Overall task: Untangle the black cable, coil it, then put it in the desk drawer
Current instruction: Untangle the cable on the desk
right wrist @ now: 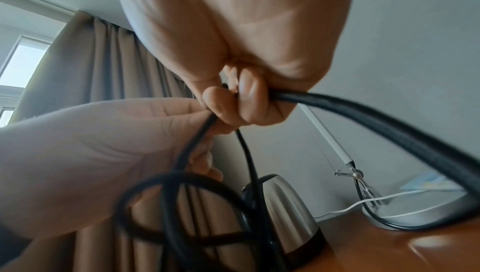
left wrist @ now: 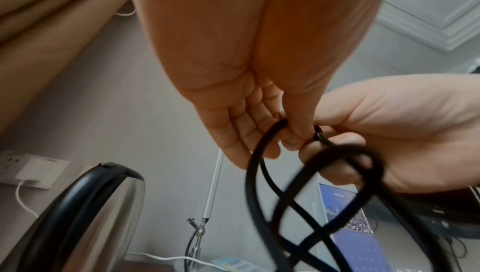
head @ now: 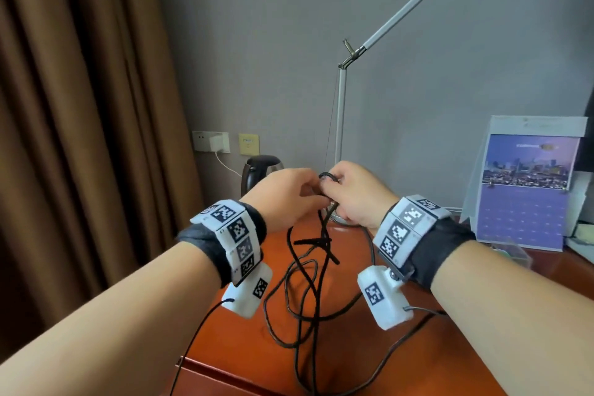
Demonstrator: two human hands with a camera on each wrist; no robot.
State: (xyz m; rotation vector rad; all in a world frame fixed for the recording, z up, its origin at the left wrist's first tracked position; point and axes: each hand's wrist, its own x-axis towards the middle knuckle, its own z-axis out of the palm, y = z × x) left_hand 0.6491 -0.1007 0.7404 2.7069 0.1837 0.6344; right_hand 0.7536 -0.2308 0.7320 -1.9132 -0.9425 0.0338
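Two hands, left hand (head: 286, 194) and right hand (head: 356, 193), pinching smooth black cable (head: 308, 270) (looped, tangled)

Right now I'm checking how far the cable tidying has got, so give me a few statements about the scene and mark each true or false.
1. Both hands hold the black cable above the desk. True: the left hand and the right hand meet on it.
2. The cable is already neatly coiled. False: loose crossed loops hang down onto the desk.
3. A kettle stands behind the hands. True.
4. The right hand is open and flat. False: its fingers curl round the cable.
5. The calendar stands at the left by the curtain. False: it stands at the right.
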